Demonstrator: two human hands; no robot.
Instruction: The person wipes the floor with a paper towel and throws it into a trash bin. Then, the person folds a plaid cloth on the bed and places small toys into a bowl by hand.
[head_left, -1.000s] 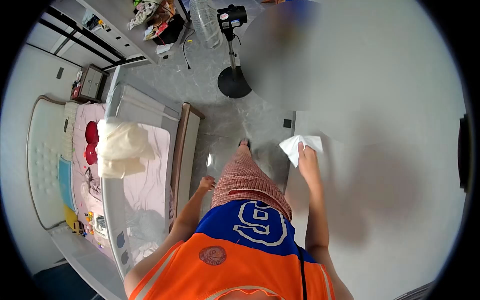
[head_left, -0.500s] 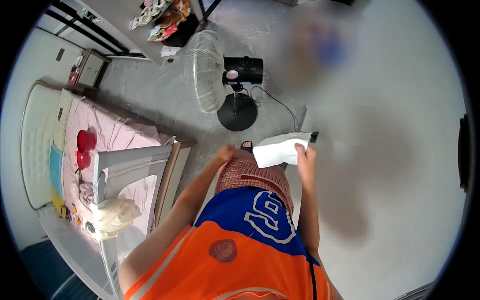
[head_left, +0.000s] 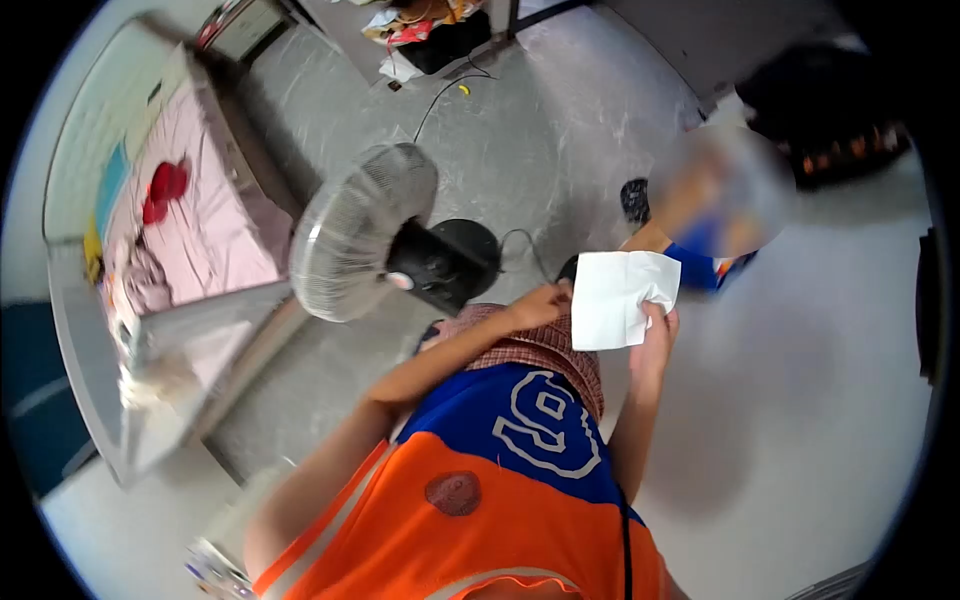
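Right fingers (head_left: 652,309) pinching a creased, squarish white sheet (head_left: 606,300) spread to their left; left fingers (head_left: 558,293) half-curled, can't tell if gripping tbh.

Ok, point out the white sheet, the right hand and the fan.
White sheet (head_left: 607,300): head view, on the middle of its face.
Right hand (head_left: 656,334): head view, on the middle of the hand.
Fan (head_left: 362,232): head view, on its round guard.

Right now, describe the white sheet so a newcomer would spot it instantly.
Find the standing fan, then go right to the wearer's right hand. It holds a creased, squarish white sheet, its plain face setting it apart from the colourful jersey below.
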